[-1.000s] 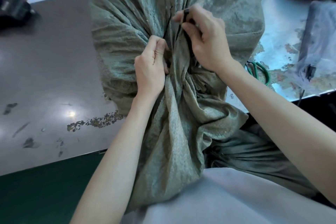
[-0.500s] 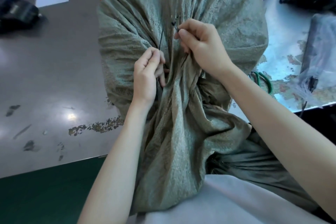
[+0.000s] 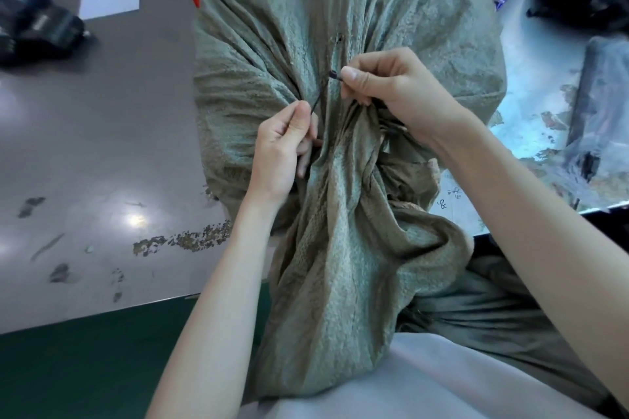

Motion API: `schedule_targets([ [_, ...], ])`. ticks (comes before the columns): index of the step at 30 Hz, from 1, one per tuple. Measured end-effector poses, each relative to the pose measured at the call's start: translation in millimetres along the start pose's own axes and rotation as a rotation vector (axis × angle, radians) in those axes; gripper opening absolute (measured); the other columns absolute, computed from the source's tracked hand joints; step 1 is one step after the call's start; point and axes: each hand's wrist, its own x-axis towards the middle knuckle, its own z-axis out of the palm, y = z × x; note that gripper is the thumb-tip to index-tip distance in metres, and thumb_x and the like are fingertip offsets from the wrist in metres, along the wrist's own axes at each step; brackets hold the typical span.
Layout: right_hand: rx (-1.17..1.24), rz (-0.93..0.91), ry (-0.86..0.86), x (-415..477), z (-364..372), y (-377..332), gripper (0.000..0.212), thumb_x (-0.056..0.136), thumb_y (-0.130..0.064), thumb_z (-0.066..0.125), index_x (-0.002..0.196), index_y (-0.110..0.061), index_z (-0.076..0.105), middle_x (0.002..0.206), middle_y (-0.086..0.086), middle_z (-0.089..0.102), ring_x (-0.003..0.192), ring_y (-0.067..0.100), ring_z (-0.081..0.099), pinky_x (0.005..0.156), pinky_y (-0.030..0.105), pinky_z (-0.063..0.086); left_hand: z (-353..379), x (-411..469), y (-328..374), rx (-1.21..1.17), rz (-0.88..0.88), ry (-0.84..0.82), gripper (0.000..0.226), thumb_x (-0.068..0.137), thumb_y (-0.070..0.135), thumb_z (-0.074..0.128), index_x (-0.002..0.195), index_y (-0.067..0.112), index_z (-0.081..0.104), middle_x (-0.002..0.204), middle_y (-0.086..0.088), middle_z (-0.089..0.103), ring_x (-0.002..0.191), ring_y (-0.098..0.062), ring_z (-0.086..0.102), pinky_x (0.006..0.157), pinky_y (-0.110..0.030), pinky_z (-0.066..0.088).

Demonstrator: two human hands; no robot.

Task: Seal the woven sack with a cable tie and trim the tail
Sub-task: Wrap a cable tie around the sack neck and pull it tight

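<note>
A grey-green woven sack (image 3: 401, 31) stands in front of me, its mouth gathered into a twisted neck that runs down toward my lap. A thin black cable tie (image 3: 321, 92) loops around the neck. My right hand (image 3: 391, 92) pinches the tie's head end between thumb and forefinger, just above the gathered folds. My left hand (image 3: 282, 146) pinches the tie's other end at the left side of the neck. A short stretch of tie shows between the two hands; the part behind the neck is hidden.
The grey floor (image 3: 102, 146) at left has chipped patches and a green strip at its near edge. A dark object (image 3: 37, 27) lies at top left. A worn blue-white surface (image 3: 544, 85) with a grey bag and dark items is at right. Red bars and a paper label stand behind the sack.
Both hands have dropped a little and drawn apart. The tie's two ends now show as a thin black line stretched between them, where earlier the right hand held it bunched near the folds.
</note>
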Motion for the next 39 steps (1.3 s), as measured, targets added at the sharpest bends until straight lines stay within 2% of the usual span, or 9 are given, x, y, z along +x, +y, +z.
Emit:
schedule_targets([
  [11, -0.015, 0.004, -0.014, -1.2, -2.5, 1.4, 0.026, 0.094, -0.02, 0.056, 0.072, -0.009, 0.063, 0.05, -0.012, 0.046, 0.053, 0.003, 0.039, 0.057, 0.013, 0.031, 2.2, -0.5, 1.1, 0.0, -0.013, 0.009, 0.04, 0.104, 0.014, 0.032, 0.067, 0.012, 0.044, 0.04, 0.014, 0.027, 0.033, -0.004, 0.018, 0.032, -0.014, 0.025],
  [17, -0.07, 0.003, -0.032, -1.6, -0.5, -0.5, 0.027, 0.095, -0.023, 0.054, 0.071, -0.012, 0.063, 0.056, -0.003, 0.044, 0.056, 0.01, 0.036, 0.055, 0.018, 0.028, 2.3, -1.1, 0.5, 0.004, -0.013, 0.01, 0.04, 0.104, 0.013, 0.032, 0.066, 0.013, 0.045, 0.043, 0.016, 0.026, 0.033, -0.004, 0.018, 0.031, -0.015, 0.025],
  [24, -0.071, 0.004, -0.025, -2.3, 0.3, -0.7, 0.028, 0.095, -0.023, 0.054, 0.071, -0.012, 0.063, 0.056, -0.001, 0.043, 0.058, 0.015, 0.035, 0.057, 0.021, 0.028, 2.7, -1.6, 0.6, 0.0, -0.007, 0.011, 0.039, 0.104, 0.013, 0.03, 0.068, 0.012, 0.044, 0.041, 0.016, 0.025, 0.033, -0.004, 0.018, 0.032, -0.015, 0.025],
  [31, -0.066, 0.015, -0.034, -2.1, 0.4, -0.6, 0.028, 0.095, -0.023, 0.054, 0.072, -0.011, 0.063, 0.056, -0.001, 0.043, 0.055, 0.008, 0.036, 0.057, 0.017, 0.029, 2.0, -2.1, 0.4, 0.001, -0.009, 0.012, 0.039, 0.104, 0.014, 0.03, 0.067, 0.012, 0.044, 0.041, 0.016, 0.025, 0.033, -0.004, 0.018, 0.032, -0.015, 0.024],
  [39, -0.021, 0.015, -0.025, -2.7, -2.0, -1.7, 0.028, 0.096, -0.02, 0.053, 0.078, -0.001, 0.063, 0.057, 0.004, 0.044, 0.054, 0.009, 0.037, 0.057, 0.016, 0.03, 1.5, -2.8, 2.3, 0.025, -0.012, 0.02, 0.039, 0.104, 0.015, 0.033, 0.067, 0.012, 0.045, 0.044, 0.014, 0.024, 0.035, -0.006, 0.017, 0.031, -0.016, 0.024],
])
